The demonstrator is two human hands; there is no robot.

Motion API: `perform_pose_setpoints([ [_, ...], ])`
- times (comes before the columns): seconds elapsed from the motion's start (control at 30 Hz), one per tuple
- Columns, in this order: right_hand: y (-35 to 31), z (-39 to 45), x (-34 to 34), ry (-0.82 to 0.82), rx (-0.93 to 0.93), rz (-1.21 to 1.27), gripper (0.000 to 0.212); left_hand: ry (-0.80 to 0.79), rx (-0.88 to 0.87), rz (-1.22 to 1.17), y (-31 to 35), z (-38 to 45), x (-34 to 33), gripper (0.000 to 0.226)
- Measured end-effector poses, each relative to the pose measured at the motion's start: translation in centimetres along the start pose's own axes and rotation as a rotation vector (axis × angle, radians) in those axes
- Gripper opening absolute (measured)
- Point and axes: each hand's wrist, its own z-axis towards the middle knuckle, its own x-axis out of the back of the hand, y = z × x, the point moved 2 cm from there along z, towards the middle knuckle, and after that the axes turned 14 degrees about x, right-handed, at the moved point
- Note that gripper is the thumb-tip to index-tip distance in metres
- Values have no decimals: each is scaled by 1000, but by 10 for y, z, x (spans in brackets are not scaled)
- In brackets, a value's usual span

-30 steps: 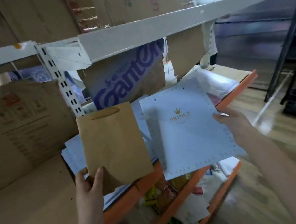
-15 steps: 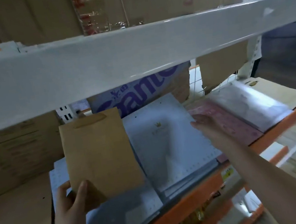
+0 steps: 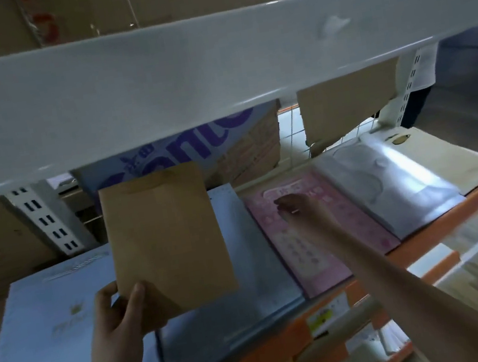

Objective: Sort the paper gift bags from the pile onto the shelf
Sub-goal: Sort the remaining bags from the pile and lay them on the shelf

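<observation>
One kraft bag (image 3: 167,241) is pinched at its lower corner by the left hand (image 3: 118,316) and held above the blue stacks (image 3: 51,326) on the shelf (image 3: 425,233). The right hand (image 3: 293,208) reaches over the pink bags (image 3: 319,249), fingers loosely curled and holding nothing. To place it well, I'd match it to the brown stack (image 3: 458,160) at the far right, sliding it flat under the white beam (image 3: 184,74) with edges squared.

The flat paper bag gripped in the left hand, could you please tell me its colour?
Plain kraft brown flat paper bag, unprinted; clearest in the head view.
</observation>
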Motion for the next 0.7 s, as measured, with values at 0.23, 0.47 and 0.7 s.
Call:
perform_pose_setpoints([
  [0.23, 87, 10, 98, 6, 111, -158, 27, -38, 24, 56, -36, -32, -137, 13],
  [0.47, 199, 9, 219, 39, 94, -275, 26, -193, 67, 49, -60, -85, -301, 10],
  [0.7, 284, 9, 304, 98, -9, -346, 26, -210, 28, 120, -76, -110, -446, 7],
])
